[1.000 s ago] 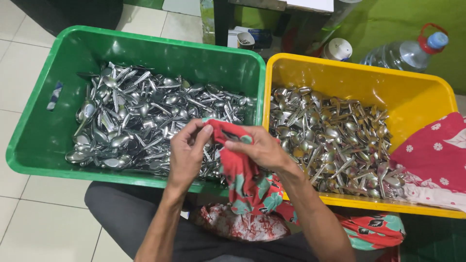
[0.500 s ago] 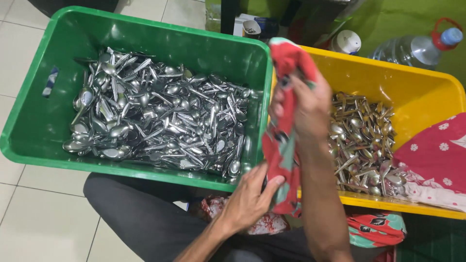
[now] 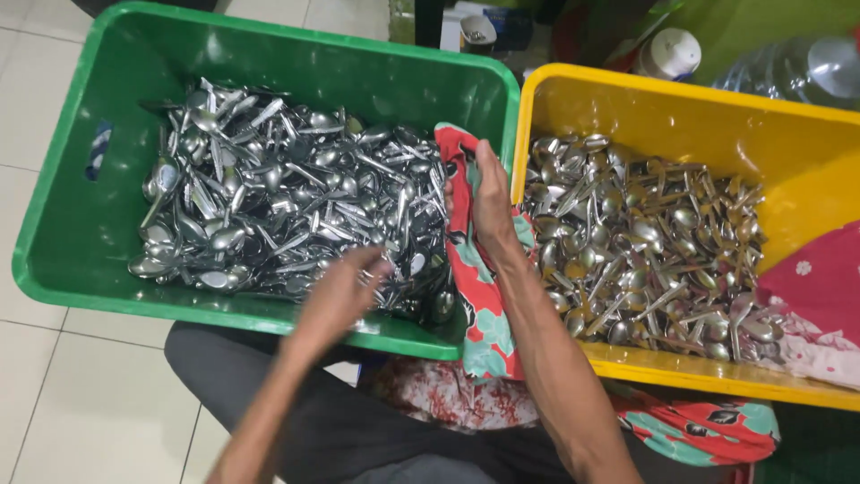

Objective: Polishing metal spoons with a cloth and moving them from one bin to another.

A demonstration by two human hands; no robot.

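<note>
Gripping the floral cloth (image 3: 479,287), the right hand (image 3: 488,202); left hand (image 3: 345,291) spread over spoons (image 3: 287,197).

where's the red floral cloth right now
In the head view the red floral cloth hangs in the right hand, draped over the near right corner of the green bin, beside the yellow bin of spoons.

Red floral cloth (image 3: 473,269) draped over green crate's (image 3: 63,179) right rim; spoons (image 3: 287,206) heaped inside, seemingly steel.
</note>
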